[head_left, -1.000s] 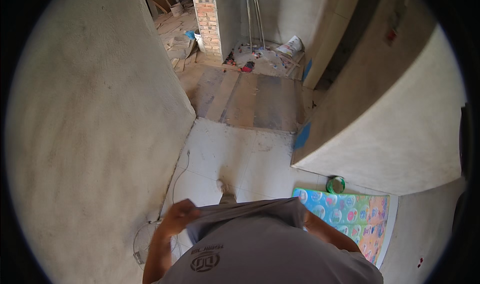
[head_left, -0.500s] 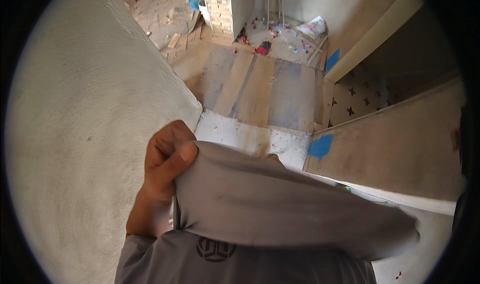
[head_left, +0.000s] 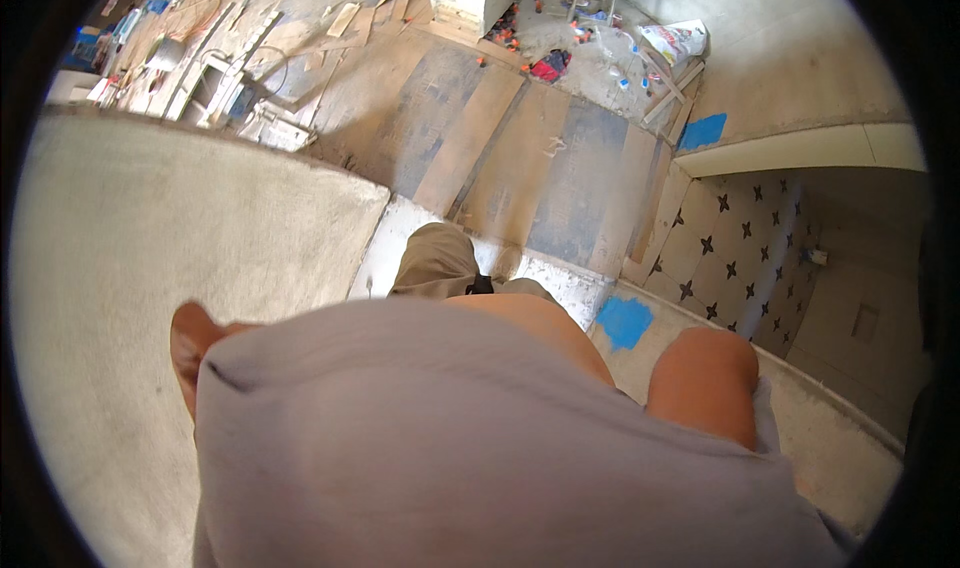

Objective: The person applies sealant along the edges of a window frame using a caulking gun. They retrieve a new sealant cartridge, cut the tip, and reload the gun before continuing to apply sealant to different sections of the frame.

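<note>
My left hand [head_left: 196,346] is at the left, closed on the edge of a grey shirt [head_left: 470,438]. The shirt is stretched wide and lifted, filling the lower middle. Below its raised hem a strip of my bare belly [head_left: 545,323] shows, along with khaki trousers [head_left: 436,253] and a dark belt buckle [head_left: 480,285]. At the right my bent bare right arm [head_left: 703,383] sticks out beside the cloth. The shirt hides my right hand.
A pale plastered wall [head_left: 210,218] stands close on the left. Boards [head_left: 500,158] cover the floor ahead, with orange bits and a white sack [head_left: 675,40] beyond. To the right are a blue wall patch [head_left: 625,321] and an opening with patterned tiles [head_left: 735,258]. Scrap wood [head_left: 250,43] lies far left.
My left hand has moved left and outward with the shirt. The shirt has risen and spread towards me, uncovering my belly and trousers. My bent right arm has come into sight.
</note>
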The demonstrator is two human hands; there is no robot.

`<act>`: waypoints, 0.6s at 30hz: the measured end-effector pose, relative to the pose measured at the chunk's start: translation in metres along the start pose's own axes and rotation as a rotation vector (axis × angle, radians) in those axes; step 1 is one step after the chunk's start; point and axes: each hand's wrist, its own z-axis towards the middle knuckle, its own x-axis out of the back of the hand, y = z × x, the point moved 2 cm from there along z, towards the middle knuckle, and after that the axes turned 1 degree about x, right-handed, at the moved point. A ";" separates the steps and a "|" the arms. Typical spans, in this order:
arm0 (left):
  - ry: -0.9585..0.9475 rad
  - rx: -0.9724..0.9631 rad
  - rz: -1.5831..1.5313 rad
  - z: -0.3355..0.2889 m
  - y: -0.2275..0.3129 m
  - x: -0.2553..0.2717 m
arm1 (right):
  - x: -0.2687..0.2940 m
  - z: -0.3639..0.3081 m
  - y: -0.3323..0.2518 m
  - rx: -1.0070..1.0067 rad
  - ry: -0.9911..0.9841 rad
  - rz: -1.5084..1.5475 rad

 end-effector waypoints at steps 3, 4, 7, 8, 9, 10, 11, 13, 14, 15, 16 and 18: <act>0.055 0.017 0.018 0.067 -0.005 0.013 | 0.062 0.043 0.005 -0.031 -0.008 -0.036; 0.067 0.019 0.024 0.087 -0.009 0.023 | 0.080 0.056 0.009 -0.043 0.000 -0.056; 0.104 0.044 0.032 0.157 -0.018 0.041 | 0.135 0.099 0.019 -0.083 0.008 -0.135; 0.112 0.057 0.044 0.179 -0.021 0.046 | 0.152 0.110 0.021 -0.098 0.022 -0.163; 0.126 0.064 0.047 0.199 -0.024 0.051 | 0.172 0.121 0.021 -0.118 0.031 -0.191; 0.145 0.072 0.047 0.223 -0.028 0.050 | 0.190 0.133 0.020 -0.138 0.020 -0.218; 0.157 0.090 0.047 0.244 -0.031 0.049 | 0.211 0.142 0.020 -0.165 0.025 -0.246; 0.159 0.130 0.062 0.287 -0.039 0.041 | 0.249 0.152 0.020 -0.219 0.045 -0.302; 0.161 0.136 0.076 0.306 -0.041 0.039 | 0.270 0.158 0.020 -0.242 0.048 -0.333; 0.163 0.137 0.091 0.325 -0.043 0.040 | 0.289 0.167 0.022 -0.268 0.042 -0.357; 0.156 0.128 0.117 0.344 -0.042 0.041 | 0.308 0.178 0.024 -0.295 0.038 -0.385; 0.133 0.060 0.239 0.385 -0.040 0.047 | 0.349 0.205 0.032 -0.355 0.025 -0.427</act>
